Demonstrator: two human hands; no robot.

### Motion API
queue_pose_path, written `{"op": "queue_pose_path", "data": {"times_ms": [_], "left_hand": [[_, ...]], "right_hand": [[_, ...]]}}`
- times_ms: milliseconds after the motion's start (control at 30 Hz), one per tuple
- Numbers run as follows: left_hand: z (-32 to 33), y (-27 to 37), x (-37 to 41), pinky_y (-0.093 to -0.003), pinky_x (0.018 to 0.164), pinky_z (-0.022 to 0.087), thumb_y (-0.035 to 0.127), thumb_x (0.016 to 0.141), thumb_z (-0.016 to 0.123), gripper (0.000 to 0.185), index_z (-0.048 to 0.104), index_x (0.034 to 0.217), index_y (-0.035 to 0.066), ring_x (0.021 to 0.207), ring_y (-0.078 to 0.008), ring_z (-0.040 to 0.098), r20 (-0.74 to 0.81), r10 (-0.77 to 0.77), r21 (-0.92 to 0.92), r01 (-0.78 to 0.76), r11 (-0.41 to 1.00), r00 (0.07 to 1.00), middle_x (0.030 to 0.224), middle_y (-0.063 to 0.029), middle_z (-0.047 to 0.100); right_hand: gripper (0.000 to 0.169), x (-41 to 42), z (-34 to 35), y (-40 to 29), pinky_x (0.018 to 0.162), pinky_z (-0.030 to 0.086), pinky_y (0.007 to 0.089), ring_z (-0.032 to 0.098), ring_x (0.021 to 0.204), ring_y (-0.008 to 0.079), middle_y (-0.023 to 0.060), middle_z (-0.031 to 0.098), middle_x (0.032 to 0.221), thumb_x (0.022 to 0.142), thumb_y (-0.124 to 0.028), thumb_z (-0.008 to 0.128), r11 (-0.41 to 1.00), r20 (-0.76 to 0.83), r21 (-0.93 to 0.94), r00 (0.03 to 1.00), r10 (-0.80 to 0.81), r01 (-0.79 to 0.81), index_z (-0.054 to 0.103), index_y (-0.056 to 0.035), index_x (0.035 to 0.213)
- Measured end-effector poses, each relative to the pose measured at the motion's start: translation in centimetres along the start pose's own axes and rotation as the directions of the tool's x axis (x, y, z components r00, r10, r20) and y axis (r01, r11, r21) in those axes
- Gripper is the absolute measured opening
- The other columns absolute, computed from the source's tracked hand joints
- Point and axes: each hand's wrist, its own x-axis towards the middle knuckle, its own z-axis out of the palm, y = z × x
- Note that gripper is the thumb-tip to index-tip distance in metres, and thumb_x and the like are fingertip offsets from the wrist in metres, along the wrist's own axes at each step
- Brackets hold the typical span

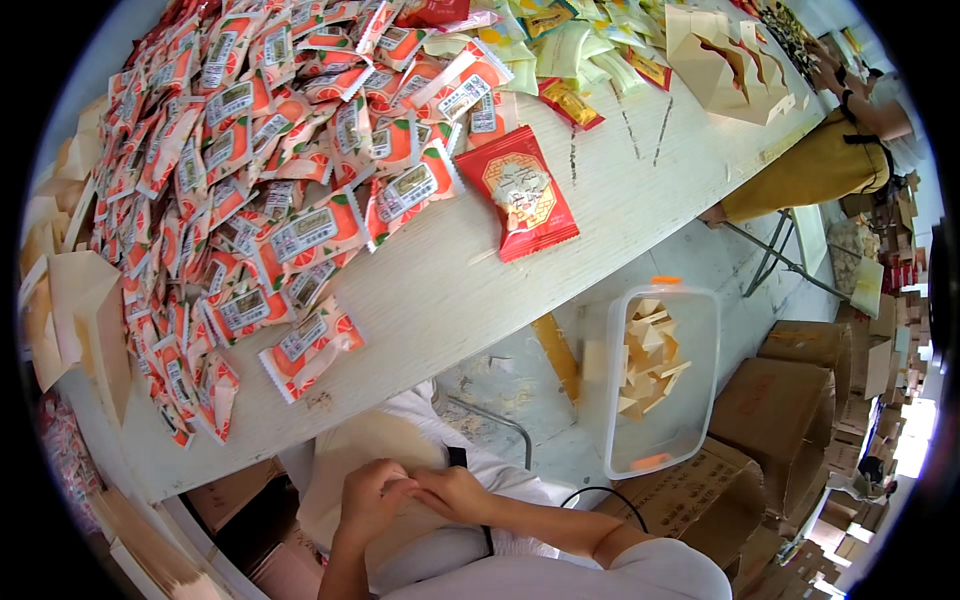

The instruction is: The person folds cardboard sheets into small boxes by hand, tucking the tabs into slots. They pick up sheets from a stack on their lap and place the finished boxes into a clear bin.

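My left hand [373,499] and my right hand [454,495] meet over my lap, below the table's near edge. Their fingers are curled together at the tips; whether anything small is pinched there cannot be made out. Beneath them lies a beige piece [375,450], cloth or card, across my lap. On the white table [420,315] before me spreads a big heap of small orange-and-white sachets printed with citrus slices [247,187]. One such sachet [311,349] lies at the heap's near edge. A larger red packet [521,193] rests apart, right of the heap.
Pale green packets [570,49] and a red-and-gold packet [571,103] lie farther back. A cream folded carton [724,67] stands at the far right; more cartons [86,315] are at left. A clear plastic bin [679,442] holds card pieces. Cardboard boxes [780,420] and a seated person [817,161] are at right.
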Motion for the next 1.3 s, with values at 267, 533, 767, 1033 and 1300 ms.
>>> {"op": "queue_pose_path", "data": {"times_ms": [267, 533, 767, 1033, 1300], "left_hand": [[-0.5, -2.7, 2.0, -0.0239, 0.05, 0.038, 0.006, 0.068, 0.066, 0.013, 0.054, 0.067, 0.001, 0.055, -0.0064, 0.048, 0.088, -0.176, -0.182, 0.189, 0.965, 0.98, 0.058, -0.0027, 0.055], [-1.4, -3.7, 2.8, -0.023, 0.057, 0.041, 0.005, 0.068, 0.065, 0.011, 0.056, 0.072, 0.0, 0.063, -0.0063, 0.048, 0.272, -0.242, -0.197, 0.3, 0.933, 0.931, 0.065, -0.0031, 0.055], [-1.3, -3.9, 2.9, -0.0233, 0.061, 0.043, 0.007, 0.066, 0.068, 0.015, 0.06, 0.077, 0.001, 0.067, -0.008, 0.052, 0.302, -0.252, -0.261, 0.334, 0.906, 0.919, 0.072, -0.0032, 0.059], [-1.3, -3.0, 3.7, -0.0226, 0.065, 0.044, 0.012, 0.064, 0.073, 0.019, 0.061, 0.077, 0.003, 0.071, -0.0078, 0.054, 0.359, -0.198, -0.244, 0.296, 0.923, 0.912, 0.076, -0.0031, 0.06], [-1.0, -3.2, 3.8, -0.0231, 0.066, 0.044, 0.009, 0.066, 0.07, 0.015, 0.06, 0.076, 0.003, 0.072, -0.0073, 0.053, 0.335, -0.209, -0.248, 0.3, 0.921, 0.919, 0.075, -0.0021, 0.06]], "right_hand": [[0.019, 0.5, 0.0, 1.5, 0.048, 0.038, 0.0372, 0.05, 0.052, 0.0323, 0.0165, 0.047, 0.056, 0.085, -0.015, 0.053, 0.996, -0.032, 0.061, 0.997, 0.064, -0.062, 0.05, -0.0007, 0.073], [0.009, 0.4, -0.4, 1.7, 0.05, 0.04, 0.037, 0.053, 0.054, 0.0321, 0.017, 0.05, 0.06, 0.082, -0.008, 0.051, 0.988, -0.057, 0.151, 0.997, 0.047, -0.038, 0.054, 0.0003, 0.086], [0.025, 0.1, -0.3, 2.4, 0.052, 0.044, 0.0393, 0.057, 0.059, 0.0345, 0.0196, 0.056, 0.066, 0.083, -0.01, 0.051, 0.989, 0.008, 0.114, 0.995, 0.099, -0.1, 0.052, -0.0009, 0.106], [0.013, 0.3, -0.5, 2.4, 0.051, 0.043, 0.0399, 0.056, 0.059, 0.0353, 0.0194, 0.054, 0.065, 0.086, -0.014, 0.049, 0.989, 0.012, 0.102, 0.994, 0.11, -0.11, 0.052, -0.0032, 0.093], [0.012, 0.6, -0.7, 2.3, 0.051, 0.043, 0.0389, 0.056, 0.058, 0.0342, 0.0181, 0.054, 0.064, 0.086, -0.013, 0.048, 0.977, -0.001, 0.161, 0.99, 0.139, -0.137, 0.052, -0.0026, 0.092]]}}
